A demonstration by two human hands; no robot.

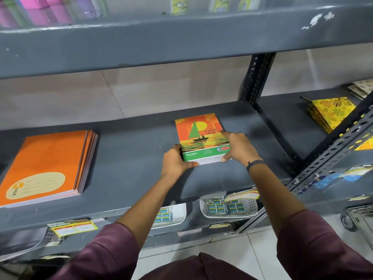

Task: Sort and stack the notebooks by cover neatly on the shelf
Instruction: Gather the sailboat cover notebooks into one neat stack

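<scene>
A small stack of sailboat-cover notebooks point(198, 136), orange and green, lies flat in the middle of the grey shelf point(129, 158). My left hand point(175, 159) grips the stack's near left corner, thumb along its front edge. My right hand point(237, 146) clasps the near right side, fingers over the cover and thumb at the front edge. A second stack of plain orange notebooks point(46, 164) with a cream label lies at the left of the same shelf, apart from my hands.
A perforated upright post point(256, 79) bounds the shelf on the right. Beyond it lie yellow floral notebooks point(331, 112). The shelf above point(181, 39) overhangs with pink and purple items. White baskets of small boxes point(228, 207) sit on the shelf below.
</scene>
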